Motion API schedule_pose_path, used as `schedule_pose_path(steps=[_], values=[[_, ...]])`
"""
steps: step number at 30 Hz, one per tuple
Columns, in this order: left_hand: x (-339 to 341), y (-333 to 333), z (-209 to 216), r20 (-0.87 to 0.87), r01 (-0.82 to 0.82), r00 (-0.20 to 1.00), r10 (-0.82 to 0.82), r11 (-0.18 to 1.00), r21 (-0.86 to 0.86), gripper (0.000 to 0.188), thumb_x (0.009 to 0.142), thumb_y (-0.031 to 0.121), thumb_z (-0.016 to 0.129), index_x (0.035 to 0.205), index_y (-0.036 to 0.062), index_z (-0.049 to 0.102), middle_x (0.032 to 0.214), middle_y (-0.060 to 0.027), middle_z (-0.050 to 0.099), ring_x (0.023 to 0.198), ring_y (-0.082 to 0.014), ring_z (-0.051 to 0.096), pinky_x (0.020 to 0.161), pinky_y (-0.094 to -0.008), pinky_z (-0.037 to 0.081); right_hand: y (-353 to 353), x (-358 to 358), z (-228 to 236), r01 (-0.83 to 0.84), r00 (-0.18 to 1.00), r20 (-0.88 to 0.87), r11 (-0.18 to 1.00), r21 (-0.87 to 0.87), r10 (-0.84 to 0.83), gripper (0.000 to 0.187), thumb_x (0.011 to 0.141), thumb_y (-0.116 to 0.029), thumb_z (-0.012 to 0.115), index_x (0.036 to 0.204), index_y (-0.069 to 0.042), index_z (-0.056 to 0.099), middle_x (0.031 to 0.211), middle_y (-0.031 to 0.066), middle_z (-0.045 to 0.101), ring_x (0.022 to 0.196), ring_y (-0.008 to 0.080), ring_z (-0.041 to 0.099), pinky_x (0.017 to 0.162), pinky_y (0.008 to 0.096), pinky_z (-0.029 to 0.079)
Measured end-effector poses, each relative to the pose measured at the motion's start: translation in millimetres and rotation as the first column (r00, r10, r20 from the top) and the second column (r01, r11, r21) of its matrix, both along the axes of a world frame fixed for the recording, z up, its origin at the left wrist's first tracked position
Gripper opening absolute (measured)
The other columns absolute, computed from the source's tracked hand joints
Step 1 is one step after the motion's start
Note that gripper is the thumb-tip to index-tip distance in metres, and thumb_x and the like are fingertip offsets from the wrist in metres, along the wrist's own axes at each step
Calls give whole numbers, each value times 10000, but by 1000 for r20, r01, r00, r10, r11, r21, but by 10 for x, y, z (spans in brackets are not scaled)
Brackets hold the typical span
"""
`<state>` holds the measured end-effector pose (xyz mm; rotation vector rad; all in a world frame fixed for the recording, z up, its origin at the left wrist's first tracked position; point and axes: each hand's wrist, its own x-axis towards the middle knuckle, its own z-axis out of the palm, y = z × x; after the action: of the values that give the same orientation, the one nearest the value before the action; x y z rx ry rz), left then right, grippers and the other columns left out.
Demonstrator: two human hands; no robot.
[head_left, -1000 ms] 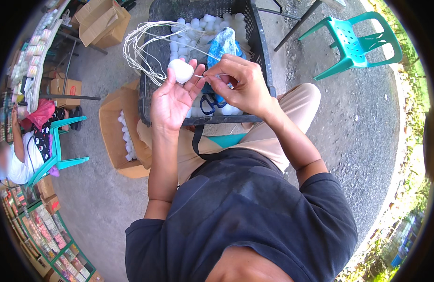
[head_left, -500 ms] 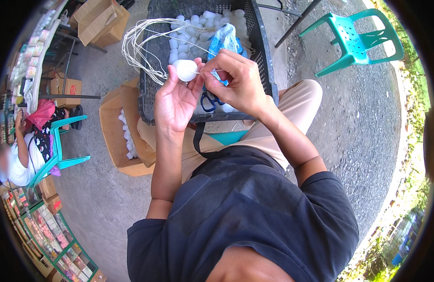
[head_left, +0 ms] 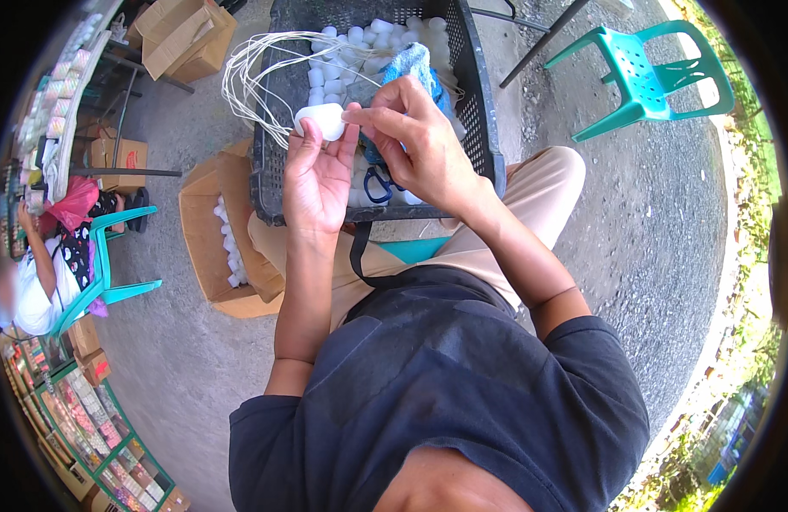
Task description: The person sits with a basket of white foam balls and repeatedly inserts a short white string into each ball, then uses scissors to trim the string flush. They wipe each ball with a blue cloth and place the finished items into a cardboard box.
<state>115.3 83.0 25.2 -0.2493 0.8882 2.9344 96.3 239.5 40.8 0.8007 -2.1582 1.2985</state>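
Observation:
A short white candle (head_left: 321,122) lies across the fingers of my left hand (head_left: 315,188), held by the thumb and fingers with the palm turned up. Close against its right end, the thumb and forefinger of my right hand (head_left: 428,149) are pinched together. The thin white wick between those fingertips is mostly hidden now. Below my hands is a black plastic crate (head_left: 482,111) with many similar white candles (head_left: 332,72) in it. A bundle of long white wicks (head_left: 245,81) hangs over its left side. Blue-handled scissors (head_left: 378,186) and a blue cloth (head_left: 411,64) lie in the crate.
An open cardboard box (head_left: 202,230) with white candles stands left of the crate. A green plastic chair (head_left: 637,77) is at the far right. At the left, another person (head_left: 48,286) sits on a green chair beside shelves of goods (head_left: 95,418). More cardboard boxes (head_left: 185,38) are behind.
My left hand has tilted the candle and shifted it slightly left and up. My right fingertips have come up to the candle's end, and the stretch of wick seen earlier no longer shows.

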Motion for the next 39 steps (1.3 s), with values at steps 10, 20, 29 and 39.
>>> schedule_pose_path(steps=[10, 20, 29, 39], values=[[86, 130, -19, -69, -38, 997, 29, 990, -137, 411, 890, 74, 644, 1246, 79, 437, 1257, -137, 527, 1070, -189, 559, 903, -327, 482, -33, 11, 37, -22, 964, 261, 992, -123, 53, 224, 719, -16, 728, 892, -49, 590, 796, 75, 573, 726, 218, 607, 633, 327, 484], [12, -215, 74, -144, 140, 944, -298, 753, -643, 458, 809, -21, 699, 1230, -17, 516, 1064, -84, 600, 966, -128, 588, 840, -269, 498, 155, -426, 340, -249, 958, -32, 885, 394, 283, 307, 748, -78, 707, 1043, -160, 692, 946, 9, 600, 846, 201, 569, 755, 345, 460], [-31, -192, 52, -249, -41, 950, -188, 714, -699, 222, 906, 60, 627, 1104, 2, 544, 1017, -78, 603, 865, -84, 567, 735, -227, 479, 118, -653, 456, -12, 990, -138, 975, 220, 43, 99, 713, -9, 711, 780, -58, 656, 794, 61, 623, 760, 257, 563, 718, 355, 448], [-59, -35, 10, -181, -39, 980, -82, 813, -581, 176, 991, 194, 510, 1030, 28, 551, 881, -49, 623, 703, -82, 583, 656, -224, 498, 25, -295, 213, -146, 988, -13, 970, 192, 151, 141, 693, 12, 720, 777, -75, 649, 777, 52, 616, 772, 249, 582, 736, 349, 457]])
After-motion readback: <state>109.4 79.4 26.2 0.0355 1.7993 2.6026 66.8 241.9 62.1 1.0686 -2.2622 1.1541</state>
